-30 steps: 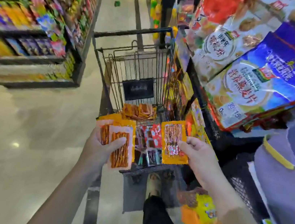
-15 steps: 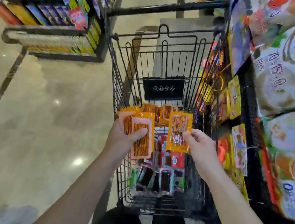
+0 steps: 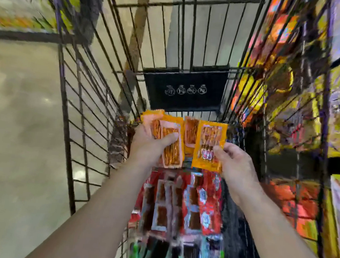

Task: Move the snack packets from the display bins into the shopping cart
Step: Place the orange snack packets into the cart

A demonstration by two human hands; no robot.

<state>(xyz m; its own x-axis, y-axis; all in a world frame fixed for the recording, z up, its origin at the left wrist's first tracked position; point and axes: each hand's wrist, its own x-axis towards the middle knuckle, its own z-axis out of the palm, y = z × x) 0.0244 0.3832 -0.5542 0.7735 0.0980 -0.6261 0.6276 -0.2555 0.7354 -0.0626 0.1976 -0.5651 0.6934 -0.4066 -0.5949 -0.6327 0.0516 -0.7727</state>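
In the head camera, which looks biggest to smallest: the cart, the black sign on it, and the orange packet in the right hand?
1. shopping cart, filling most of the view.
2. black sign.
3. orange packet, pinched by the right hand; it is nearer the camera yet looks smaller, so the order is safe.

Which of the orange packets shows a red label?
The lone packet pinched by the right hand; the packets in the left hand show only clear windows.
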